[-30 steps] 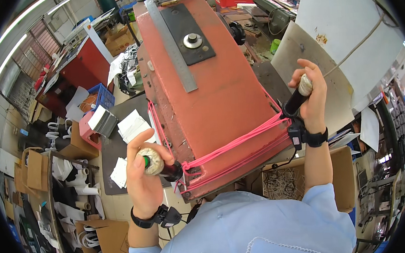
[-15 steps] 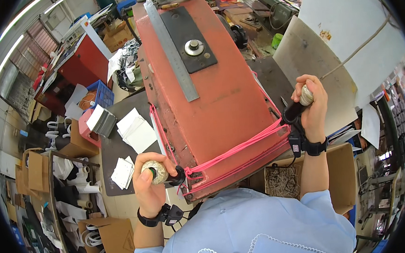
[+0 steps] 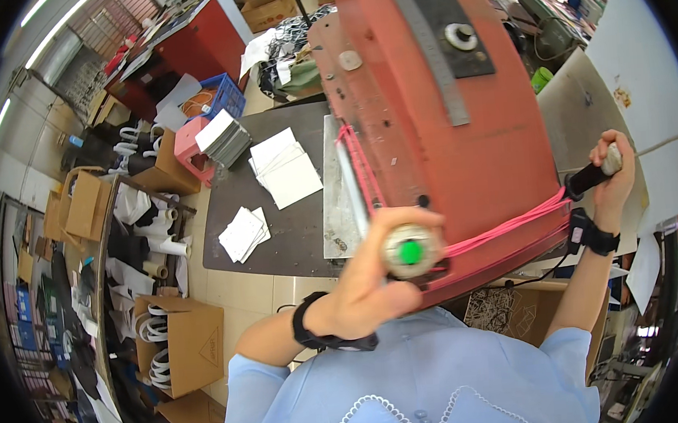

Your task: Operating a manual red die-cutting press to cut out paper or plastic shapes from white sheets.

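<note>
A large red press arm (image 3: 468, 151) stretches away in front of me, with a handle at each front corner. My left hand (image 3: 367, 276) is wrapped round the left handle (image 3: 405, 240), whose light-coloured grip ends in a green button (image 3: 411, 252); the thumb lies beside the button, off it. My right hand (image 3: 614, 180) is closed round the right handle (image 3: 588, 180), black with a pale taped end. Pink cord (image 3: 505, 223) runs across the arm's front between the handles. A bare metal plate (image 3: 340, 203) shows beside the arm's left edge. What lies beneath the arm is hidden.
On the dark table (image 3: 231, 191) at the left lie white sheets (image 3: 285, 168), smaller white pieces (image 3: 244, 234) and a stack of cards (image 3: 224, 138) on a pink stool (image 3: 191, 147). A metal ruler (image 3: 427, 48) rests atop the arm. A cardboard box (image 3: 539, 311) stands below right.
The press arm has swung right relative to the table, both hands moving along with their handles. My left thumb has come off the green button. More of the metal plate shows; the view has shifted too.
</note>
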Tool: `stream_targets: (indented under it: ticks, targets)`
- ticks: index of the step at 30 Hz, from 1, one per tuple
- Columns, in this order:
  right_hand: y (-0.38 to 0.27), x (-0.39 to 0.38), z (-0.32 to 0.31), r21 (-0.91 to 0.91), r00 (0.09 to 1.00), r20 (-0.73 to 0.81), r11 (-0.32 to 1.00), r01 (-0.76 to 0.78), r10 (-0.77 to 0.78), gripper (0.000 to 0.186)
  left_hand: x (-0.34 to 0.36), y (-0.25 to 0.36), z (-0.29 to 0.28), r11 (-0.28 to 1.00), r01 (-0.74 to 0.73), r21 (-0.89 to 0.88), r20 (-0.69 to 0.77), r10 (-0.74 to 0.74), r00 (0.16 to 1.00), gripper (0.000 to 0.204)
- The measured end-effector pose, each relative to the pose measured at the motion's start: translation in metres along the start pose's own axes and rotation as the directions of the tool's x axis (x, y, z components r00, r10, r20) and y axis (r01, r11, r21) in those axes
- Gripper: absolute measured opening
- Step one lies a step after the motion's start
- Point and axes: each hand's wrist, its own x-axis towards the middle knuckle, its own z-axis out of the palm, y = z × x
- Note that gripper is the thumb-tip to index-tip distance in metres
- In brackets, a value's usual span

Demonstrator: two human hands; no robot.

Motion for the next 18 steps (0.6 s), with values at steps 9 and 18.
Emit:
stream_targets:
  ticks: [9,18]
  targets:
    - [-0.021,-0.016,0.01,-0.767,0.868,-0.221,0.629,0.127,-0.445,0.049,0.042,-0.046,0.008,0.643,-0.322,0.695,0.335,0.106,0.936,0.074]
    - [-0.002,-0.08,0.079,-0.224,0.986,-0.111,0.97,0.094,-0.122,0.041,0.032,-0.104,-0.074,0.194,-0.112,0.975,0.145,-0.166,0.975,0.055]
